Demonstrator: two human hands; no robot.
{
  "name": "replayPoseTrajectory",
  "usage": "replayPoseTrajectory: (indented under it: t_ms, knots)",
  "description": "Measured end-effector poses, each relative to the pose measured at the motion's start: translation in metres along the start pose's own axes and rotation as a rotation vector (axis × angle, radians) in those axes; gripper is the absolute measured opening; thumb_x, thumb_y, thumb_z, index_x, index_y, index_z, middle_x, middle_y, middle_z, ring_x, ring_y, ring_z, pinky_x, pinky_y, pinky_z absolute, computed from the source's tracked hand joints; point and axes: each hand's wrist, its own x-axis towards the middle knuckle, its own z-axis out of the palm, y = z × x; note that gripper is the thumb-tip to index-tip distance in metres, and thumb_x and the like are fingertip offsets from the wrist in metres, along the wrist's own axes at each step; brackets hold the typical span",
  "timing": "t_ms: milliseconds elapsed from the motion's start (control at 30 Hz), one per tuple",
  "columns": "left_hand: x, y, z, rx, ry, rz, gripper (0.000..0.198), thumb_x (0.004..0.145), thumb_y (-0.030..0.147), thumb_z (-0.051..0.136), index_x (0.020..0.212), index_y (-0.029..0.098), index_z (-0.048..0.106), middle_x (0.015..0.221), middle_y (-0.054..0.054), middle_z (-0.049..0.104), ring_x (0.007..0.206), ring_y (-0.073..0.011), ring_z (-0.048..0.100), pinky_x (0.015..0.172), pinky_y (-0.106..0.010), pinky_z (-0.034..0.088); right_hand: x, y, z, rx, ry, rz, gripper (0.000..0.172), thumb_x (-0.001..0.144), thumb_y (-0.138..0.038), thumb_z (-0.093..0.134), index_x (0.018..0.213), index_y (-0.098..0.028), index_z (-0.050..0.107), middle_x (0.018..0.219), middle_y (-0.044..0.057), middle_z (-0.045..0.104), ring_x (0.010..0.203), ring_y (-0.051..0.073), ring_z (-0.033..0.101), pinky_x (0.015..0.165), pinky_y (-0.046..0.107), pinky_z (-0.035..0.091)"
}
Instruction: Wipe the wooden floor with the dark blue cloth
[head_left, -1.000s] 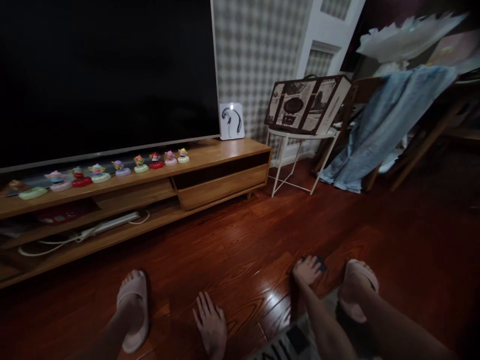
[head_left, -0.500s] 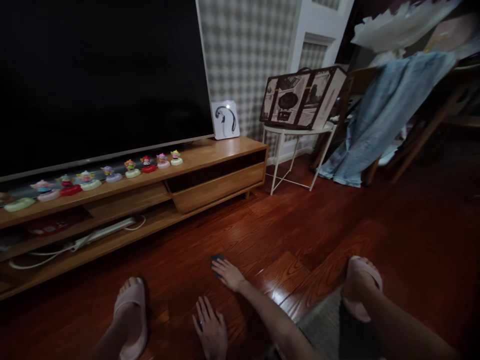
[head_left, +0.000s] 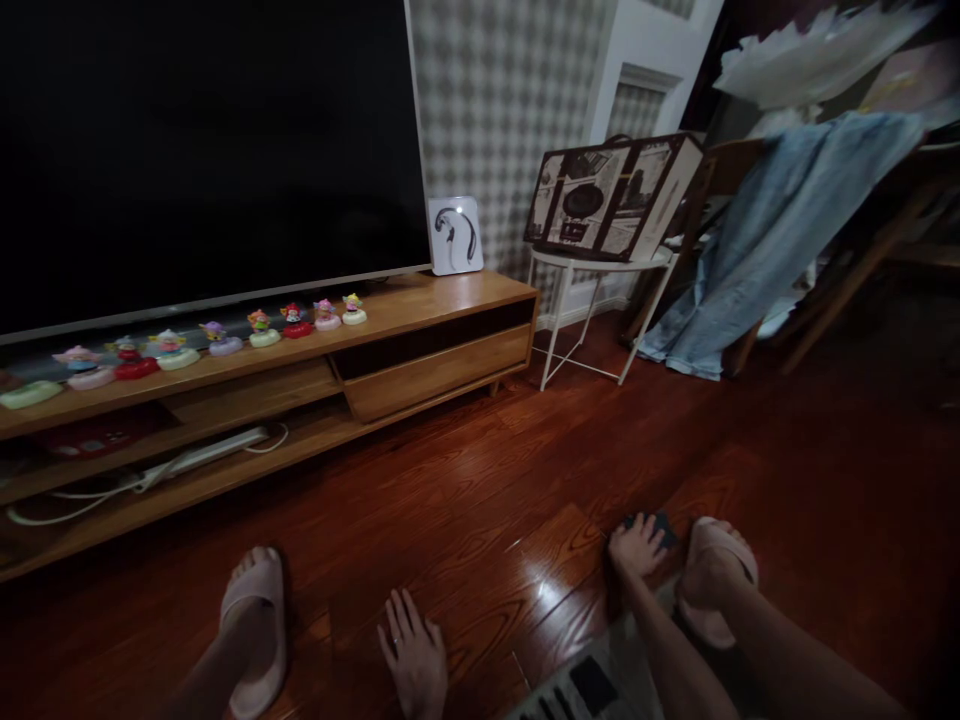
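While the glossy red-brown wooden floor [head_left: 465, 470] fills most of the lower half of the view, a big television [head_left: 210, 150] with a dark screen takes up the upper left. Just below it runs a long wooden TV stand [head_left: 442, 380] with open shelves and a drawer front. Part of a grey patterned rug [head_left: 592, 685] shows at the bottom edge, beneath the right forearm. Pale blue jeans [head_left: 765, 240] hang over a wooden chair at the right, their legs reaching down to the floor. Near them, a white side table [head_left: 600, 266] bears a brown-and-cream suitcase [head_left: 607, 200], which has a picture print. A white power strip [head_left: 206, 452] with its cord lies on the lower shelf, and a white box [head_left: 456, 235] stands at the screen's corner. Pink slippers [head_left: 247, 593] are on the person's feet, set wide apart. Between them, the left hand [head_left: 414, 650] rests palm down on the floor, fingers straight and slightly spread. Near the right foot, the right hand [head_left: 637, 546] lies with fingers fanned out over a dark cloth [head_left: 661, 530] on the floor, pressing rather than curling round it. Small colourful figurines [head_left: 259, 325] line the stand's top. A ring [head_left: 397, 641] circles one left finger.
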Motion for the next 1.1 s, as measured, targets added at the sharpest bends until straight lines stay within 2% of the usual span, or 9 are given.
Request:
replayPoseTrajectory:
  t_ms: [133,267,367,467,533,633,733,933,1100]
  knots:
    - [0.000,0.001,-0.001,-0.003,-0.004,-0.006,0.081,0.077,0.033,0.048,0.156,0.029,0.032,0.164,-0.007,0.036,0.154,-0.0310,0.024,0.121,-0.059,0.028,-0.011,-0.026,0.003,0.011,-0.028,-0.047,0.037,0.097,-0.041,0.062,0.128,-0.021,0.061,0.132,0.009,0.060,0.108,0.022,0.063,0.092,0.045,0.057]
    - [0.000,0.002,-0.003,-0.010,-0.006,-0.007,0.080,0.077,0.034,0.049,0.156,0.031,0.033,0.163,-0.006,0.039,0.154,-0.0321,0.024,0.121,-0.061,0.026,-0.039,-0.099,0.015,0.052,-0.071,-0.195,0.041,0.097,-0.040,0.062,0.135,-0.025,0.058,0.142,0.008,0.056,0.123,0.025,0.058,0.104,0.048,0.050]
    - [0.001,0.002,-0.004,-0.011,-0.005,0.001,0.081,0.076,0.034,0.049,0.155,0.032,0.033,0.162,-0.005,0.040,0.154,-0.0323,0.024,0.121,-0.062,0.025,-0.072,-0.160,0.027,0.174,-0.206,-0.502,0.053,0.099,-0.032,0.051,0.151,-0.030,0.045,0.160,0.004,0.042,0.147,0.026,0.035,0.121,0.047,0.030]
    - [0.001,0.002,-0.003,-0.006,0.000,0.016,0.081,0.075,0.035,0.049,0.155,0.032,0.034,0.163,-0.005,0.038,0.154,-0.0326,0.023,0.121,-0.062,0.026,-0.091,-0.190,0.033,0.326,-0.414,-0.913,0.061,0.099,-0.033,0.045,0.158,-0.029,0.032,0.166,-0.001,0.031,0.154,0.020,0.018,0.126,0.043,0.017]
    - [0.002,0.001,-0.002,0.000,0.005,0.021,0.081,0.075,0.035,0.050,0.155,0.032,0.034,0.164,-0.005,0.037,0.154,-0.0326,0.023,0.121,-0.063,0.026,-0.087,-0.186,0.033,0.308,-0.438,-0.934,0.056,0.099,-0.038,0.049,0.155,-0.035,0.039,0.164,-0.004,0.035,0.153,0.018,0.022,0.126,0.040,0.018]
    - [0.001,0.001,-0.001,0.005,0.008,0.019,0.082,0.076,0.036,0.049,0.156,0.034,0.032,0.164,-0.004,0.037,0.154,-0.0327,0.023,0.121,-0.063,0.024,-0.062,-0.153,0.030,0.192,-0.306,-0.650,0.046,0.097,-0.043,0.060,0.141,-0.030,0.055,0.154,0.004,0.048,0.139,0.026,0.045,0.117,0.050,0.035]
    - [0.000,0.001,0.000,-0.002,0.003,0.012,0.084,0.075,0.036,0.049,0.156,0.035,0.030,0.164,-0.003,0.036,0.154,-0.0327,0.023,0.121,-0.063,0.026,-0.035,-0.112,0.025,0.121,-0.195,-0.428,0.042,0.096,-0.042,0.064,0.131,-0.020,0.058,0.136,0.010,0.058,0.116,0.025,0.061,0.097,0.050,0.054]
    - [0.000,0.001,0.000,-0.019,0.000,0.009,0.085,0.073,0.036,0.052,0.155,0.034,0.032,0.165,-0.002,0.035,0.155,-0.0340,0.022,0.118,-0.062,0.031,-0.021,-0.063,0.016,0.014,-0.066,-0.137,0.038,0.097,-0.041,0.063,0.129,-0.020,0.060,0.131,0.009,0.061,0.109,0.023,0.063,0.092,0.045,0.057]
    - [0.000,0.001,0.001,-0.027,0.010,0.003,0.082,0.075,0.034,0.049,0.156,0.031,0.033,0.165,-0.005,0.035,0.155,-0.0312,0.021,0.120,-0.060,0.028,-0.035,-0.051,0.011,-0.004,-0.043,-0.085,0.037,0.097,-0.041,0.062,0.128,-0.021,0.061,0.132,0.009,0.061,0.109,0.022,0.063,0.092,0.045,0.057]
